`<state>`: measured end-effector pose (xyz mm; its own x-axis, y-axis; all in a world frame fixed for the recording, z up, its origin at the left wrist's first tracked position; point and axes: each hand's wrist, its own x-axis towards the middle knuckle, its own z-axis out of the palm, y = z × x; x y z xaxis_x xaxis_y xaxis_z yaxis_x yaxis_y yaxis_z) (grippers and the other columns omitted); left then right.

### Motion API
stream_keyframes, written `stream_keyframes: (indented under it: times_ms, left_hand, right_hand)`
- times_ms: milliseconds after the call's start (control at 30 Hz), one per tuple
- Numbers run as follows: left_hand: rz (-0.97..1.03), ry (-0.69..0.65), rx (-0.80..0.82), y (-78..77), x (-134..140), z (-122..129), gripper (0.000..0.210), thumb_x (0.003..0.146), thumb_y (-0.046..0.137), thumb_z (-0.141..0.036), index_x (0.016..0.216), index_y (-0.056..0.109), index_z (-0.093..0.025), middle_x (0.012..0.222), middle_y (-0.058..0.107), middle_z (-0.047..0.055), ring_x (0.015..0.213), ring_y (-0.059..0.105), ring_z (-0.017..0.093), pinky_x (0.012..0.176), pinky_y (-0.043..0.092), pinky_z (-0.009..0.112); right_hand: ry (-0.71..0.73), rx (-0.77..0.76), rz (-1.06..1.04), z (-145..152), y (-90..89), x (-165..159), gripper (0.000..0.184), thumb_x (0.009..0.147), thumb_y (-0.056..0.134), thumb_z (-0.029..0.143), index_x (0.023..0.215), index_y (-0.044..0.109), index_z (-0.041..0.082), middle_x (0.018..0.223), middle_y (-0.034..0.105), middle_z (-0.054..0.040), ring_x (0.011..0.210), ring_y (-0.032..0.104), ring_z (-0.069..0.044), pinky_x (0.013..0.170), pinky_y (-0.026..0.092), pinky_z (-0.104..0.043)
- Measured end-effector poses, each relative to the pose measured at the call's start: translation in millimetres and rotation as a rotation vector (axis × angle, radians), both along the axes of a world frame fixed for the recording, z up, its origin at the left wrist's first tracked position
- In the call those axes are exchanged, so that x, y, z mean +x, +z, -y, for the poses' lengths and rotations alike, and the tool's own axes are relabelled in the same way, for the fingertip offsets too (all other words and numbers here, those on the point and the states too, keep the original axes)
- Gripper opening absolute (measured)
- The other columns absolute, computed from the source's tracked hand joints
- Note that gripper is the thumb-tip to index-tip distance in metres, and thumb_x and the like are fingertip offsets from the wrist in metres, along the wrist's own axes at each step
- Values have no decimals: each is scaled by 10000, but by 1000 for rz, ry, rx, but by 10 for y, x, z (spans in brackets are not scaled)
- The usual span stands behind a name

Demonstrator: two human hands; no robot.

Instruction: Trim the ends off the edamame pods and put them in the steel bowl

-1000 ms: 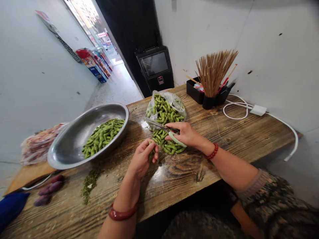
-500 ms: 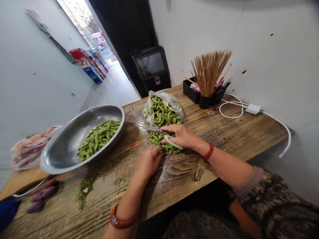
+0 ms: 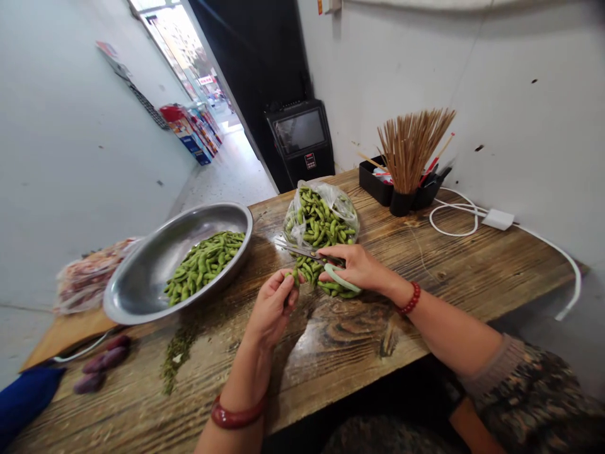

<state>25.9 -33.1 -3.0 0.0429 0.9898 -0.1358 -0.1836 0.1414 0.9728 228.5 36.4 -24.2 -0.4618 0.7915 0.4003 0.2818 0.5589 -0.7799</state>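
My left hand (image 3: pixel 273 304) pinches a green edamame pod (image 3: pixel 295 276) between thumb and fingers, just above the table. In my right hand (image 3: pixel 352 267) is a pair of scissors (image 3: pixel 302 251) with pale green handles; its blades point left and look slightly apart. Beneath and beside the scissors lies a loose pile of edamame pods (image 3: pixel 309 270), partly hidden by my right hand. Behind it sits a clear plastic bag (image 3: pixel 347 208) full of more pods. To the left, a wide steel bowl (image 3: pixel 137 277) stands tilted in view, with a heap of pods (image 3: pixel 205 265) on its right side.
Dark trimmings (image 3: pixel 176 356) lie on the wooden table (image 3: pixel 227 378) before the bowl. Several purple-red oval things (image 3: pixel 101 362) and a bag of pinkish food (image 3: pixel 89 277) are farther left. A black holder (image 3: pixel 375 184) with wooden skewers (image 3: pixel 411 148) and a white cable (image 3: pixel 543 236) sit at right.
My left hand has lifted from the pile and moved slightly left, now with a pod in its fingers. The right hand still grips the scissors. The whole view has shifted a little.
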Motion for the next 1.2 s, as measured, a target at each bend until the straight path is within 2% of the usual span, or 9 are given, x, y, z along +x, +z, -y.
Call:
stream_keyframes:
  times_ms: [100, 233, 467, 633, 800, 1200]
  left_hand:
    - [116, 45, -18, 27, -9, -6, 259, 739, 730, -336, 876, 614, -150, 798, 575, 3, 463, 327, 18, 376, 191, 144]
    - [173, 95, -16, 26, -16, -15, 284, 703, 766, -275, 901, 619, -136, 764, 565, -5, 462, 336, 7, 376, 212, 125]
    - [73, 139, 8, 14, -7, 1, 259, 693, 772, -302, 807, 608, -137, 735, 575, -17, 460, 374, 8, 379, 215, 126]
    - [43, 193, 13, 12, -5, -10, 281, 663, 789, -314, 795, 618, -135, 695, 584, -18, 447, 368, 13, 381, 213, 138]
    - [48, 202, 33, -10, -11, -20, 308, 653, 794, -301, 862, 639, -137, 681, 596, -10, 446, 360, 19, 388, 220, 143]
    - [28, 207, 78, 10, -16, 1, 232, 675, 780, -283, 787, 639, -137, 706, 602, 0, 475, 375, 24, 428, 275, 146]
  right_hand:
    - [44, 14, 67, 29, 22, -2, 563, 669, 797, 382, 1167, 647, 165, 895, 676, -47, 705, 581, -135, 661, 483, -259]
    - [102, 63, 133, 69, 57, 1, 617, 651, 813, 384, 1195, 619, 166, 893, 653, -46, 721, 564, -141, 655, 471, -259]
    - [153, 35, 179, 77, 48, 2, 673, 644, 809, 444, 1218, 586, 171, 946, 641, -57, 768, 577, -161, 694, 483, -279]
    - [182, 49, 200, 114, 126, 11, 679, 631, 819, 443, 1207, 580, 175, 954, 633, -50, 804, 580, -169, 735, 479, -286]
    - [174, 60, 223, 145, 173, 16, 686, 615, 832, 422, 1201, 582, 169, 976, 632, -52, 824, 577, -171, 745, 474, -282]
    - [135, 64, 247, 140, 141, 12, 685, 636, 815, 447, 1217, 579, 170, 965, 639, -56, 816, 576, -172, 745, 475, -286]
